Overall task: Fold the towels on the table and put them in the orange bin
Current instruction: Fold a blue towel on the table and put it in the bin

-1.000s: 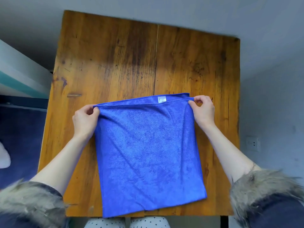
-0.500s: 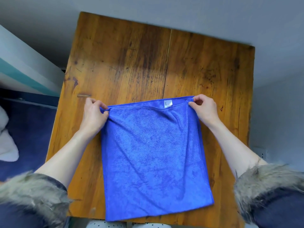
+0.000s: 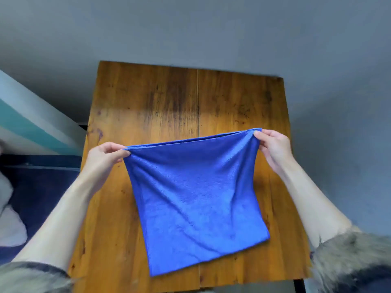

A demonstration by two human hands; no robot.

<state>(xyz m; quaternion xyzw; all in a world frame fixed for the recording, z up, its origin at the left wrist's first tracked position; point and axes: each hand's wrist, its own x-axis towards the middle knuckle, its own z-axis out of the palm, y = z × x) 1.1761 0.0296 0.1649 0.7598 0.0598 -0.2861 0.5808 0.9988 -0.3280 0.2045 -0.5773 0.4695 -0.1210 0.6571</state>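
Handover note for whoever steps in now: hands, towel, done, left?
Left hand: pinches the far left corner of the blue towel.
Right hand: pinches the far right corner.
Towel: already doubled, far edge lifted and pulled taut between the hands, near end lying on the wooden table.
Done: at least one fold.
Left: bring the held edge over for the next fold, then put the towel in the orange bin, which is not in view. No other towels visible.

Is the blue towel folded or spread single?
Folded once: the blue towel shows two stacked edges along its top between the left hand and right hand.
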